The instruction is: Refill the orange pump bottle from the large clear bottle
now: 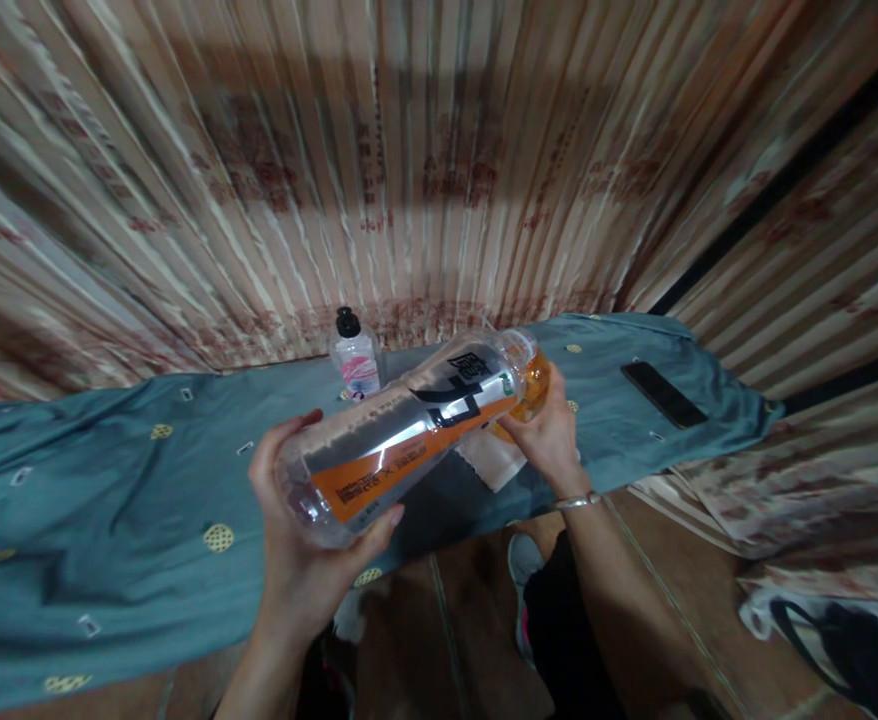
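Head view: your left hand [300,560] cups bottle [409,430] base at 7 o'clock, fingers wrapped tight. Your right hand [551,430] grips neck end at 2 o'clock. Bottle lies sideways over cloth [109,500], so juice pools by neck. Small bottle [355,360] behind.

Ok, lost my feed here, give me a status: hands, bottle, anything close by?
Left hand grips bottle base. Right hand at its neck end. Bottle tilted above table. Small bottle behind, phone right.

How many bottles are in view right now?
2. A large orange-labelled bottle lies sideways, held by the left hand at its base and the right hand at its neck. A small black-capped bottle stands on the blue cloth behind.
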Motion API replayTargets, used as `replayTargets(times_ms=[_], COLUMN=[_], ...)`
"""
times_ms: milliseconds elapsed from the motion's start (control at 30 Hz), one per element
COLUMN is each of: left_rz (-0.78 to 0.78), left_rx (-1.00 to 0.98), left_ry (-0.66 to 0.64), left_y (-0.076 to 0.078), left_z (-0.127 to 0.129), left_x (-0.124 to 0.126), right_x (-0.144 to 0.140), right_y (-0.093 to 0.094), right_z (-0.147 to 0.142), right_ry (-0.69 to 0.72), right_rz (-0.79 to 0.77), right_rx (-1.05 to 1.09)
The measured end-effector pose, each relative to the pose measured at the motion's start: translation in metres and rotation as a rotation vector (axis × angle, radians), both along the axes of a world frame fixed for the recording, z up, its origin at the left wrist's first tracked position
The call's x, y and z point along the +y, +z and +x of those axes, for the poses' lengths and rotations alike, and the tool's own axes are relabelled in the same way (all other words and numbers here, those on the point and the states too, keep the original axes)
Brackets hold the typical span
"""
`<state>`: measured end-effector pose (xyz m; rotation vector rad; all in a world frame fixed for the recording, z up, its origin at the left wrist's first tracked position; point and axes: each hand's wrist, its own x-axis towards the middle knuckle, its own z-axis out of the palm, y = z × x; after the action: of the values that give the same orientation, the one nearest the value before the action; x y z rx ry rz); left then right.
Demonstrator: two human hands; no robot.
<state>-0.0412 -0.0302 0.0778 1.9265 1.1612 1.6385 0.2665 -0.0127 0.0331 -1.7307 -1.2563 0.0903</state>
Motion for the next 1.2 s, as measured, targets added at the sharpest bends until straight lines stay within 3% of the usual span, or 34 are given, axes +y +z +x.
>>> replayTargets(times_ms=[600, 1067, 1200], left_rz=[0.032, 0.050, -0.031], left_rx=[0.060, 0.039, 0.038], left_ry=[0.094, 0.034, -0.032], left_y=[-0.001, 0.004, 0.005], left_z=[0.001, 0.003, 0.000], left_x=[-0.002, -0.002, -0.005], right_x=[0.001, 0.000, -0.001], right_y=[0.000, -0.006, -0.006], right_z=[-0.003, -0.001, 0.000], right_ry=[-0.028, -0.033, -0.030], right_rz=[0.000, 0.012, 0.011], right_rx=[0.019, -0.010, -0.011])
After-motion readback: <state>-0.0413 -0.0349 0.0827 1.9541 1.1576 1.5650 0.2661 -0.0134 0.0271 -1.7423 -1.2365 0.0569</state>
